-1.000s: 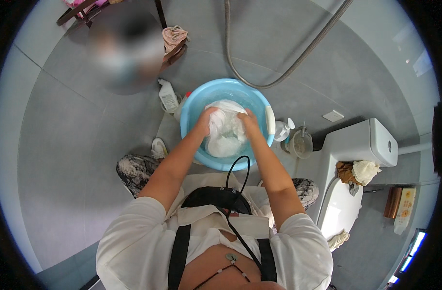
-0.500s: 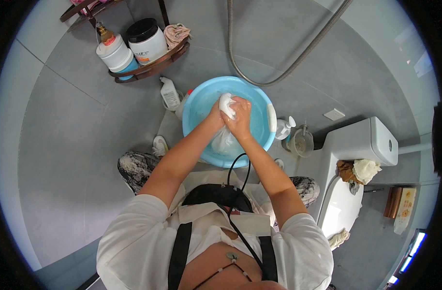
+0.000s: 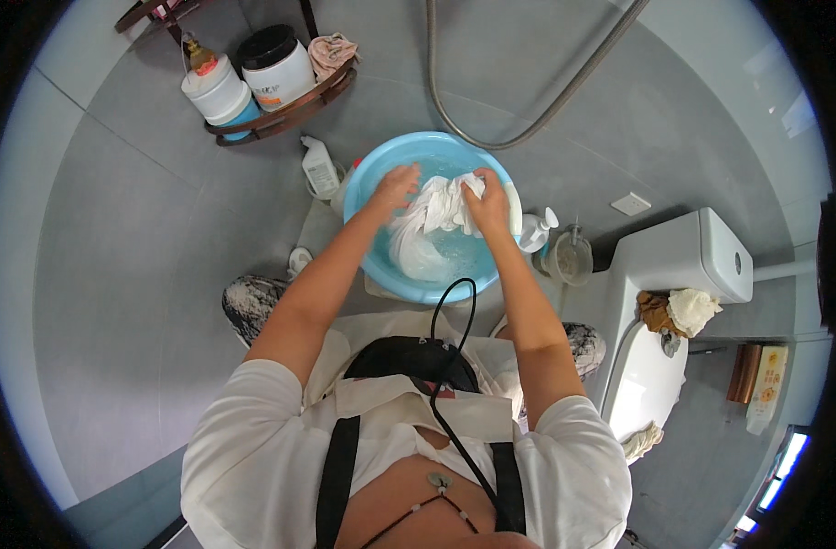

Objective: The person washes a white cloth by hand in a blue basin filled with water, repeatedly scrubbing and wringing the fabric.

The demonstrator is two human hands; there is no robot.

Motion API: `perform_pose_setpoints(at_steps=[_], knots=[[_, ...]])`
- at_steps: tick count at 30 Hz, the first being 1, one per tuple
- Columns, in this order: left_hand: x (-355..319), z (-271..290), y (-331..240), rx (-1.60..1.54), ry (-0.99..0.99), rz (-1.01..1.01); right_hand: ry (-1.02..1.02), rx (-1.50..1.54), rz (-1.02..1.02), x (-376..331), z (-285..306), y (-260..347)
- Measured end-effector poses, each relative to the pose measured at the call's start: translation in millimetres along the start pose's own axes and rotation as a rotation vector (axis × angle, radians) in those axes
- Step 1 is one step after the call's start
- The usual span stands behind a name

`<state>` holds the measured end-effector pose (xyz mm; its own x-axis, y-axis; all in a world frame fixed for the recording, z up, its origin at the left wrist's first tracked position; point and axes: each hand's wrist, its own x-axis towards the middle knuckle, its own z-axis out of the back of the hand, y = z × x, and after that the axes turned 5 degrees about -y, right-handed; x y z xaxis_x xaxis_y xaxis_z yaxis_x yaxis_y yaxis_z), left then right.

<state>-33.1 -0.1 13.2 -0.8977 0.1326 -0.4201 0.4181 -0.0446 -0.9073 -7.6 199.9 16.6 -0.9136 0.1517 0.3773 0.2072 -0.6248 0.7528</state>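
Observation:
A wet white cloth (image 3: 447, 205) lies bunched in a light-blue basin (image 3: 368, 165) of water, its lower part ballooning in the water. My right hand (image 3: 491, 203) is closed on the cloth's upper right end near the basin's right rim. My left hand (image 3: 396, 189) hovers over the left side of the basin, slightly blurred, fingers apart, close to the cloth's left edge and holding nothing I can see.
White bottles stand beside the basin: one (image 3: 320, 168) at left, a pump bottle (image 3: 534, 229) at right near a clear cup (image 3: 573, 262). A metal hose (image 3: 436, 82) hangs behind. The toilet (image 3: 651, 371) bearing cloths is at right; a corner shelf (image 3: 285, 114) holds tubs.
Both hands were together, squeezing the bunched cloth. They have come apart, the left moving left off the cloth and the right moving right with it; the cloth is now spread wider.

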Motion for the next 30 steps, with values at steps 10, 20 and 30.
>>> perform_pose_setpoints(at_steps=[10,20,30], knots=[[-25,3,59,1.176,0.205,-0.205,0.368,-0.786,0.599,-24,-21,13],[-21,8,64,1.086,0.131,-0.130,0.933,-0.596,0.241,-16,-40,-8],[-9,-3,68,0.855,0.074,-0.384,0.847,1.218,-0.595,13,17,31]])
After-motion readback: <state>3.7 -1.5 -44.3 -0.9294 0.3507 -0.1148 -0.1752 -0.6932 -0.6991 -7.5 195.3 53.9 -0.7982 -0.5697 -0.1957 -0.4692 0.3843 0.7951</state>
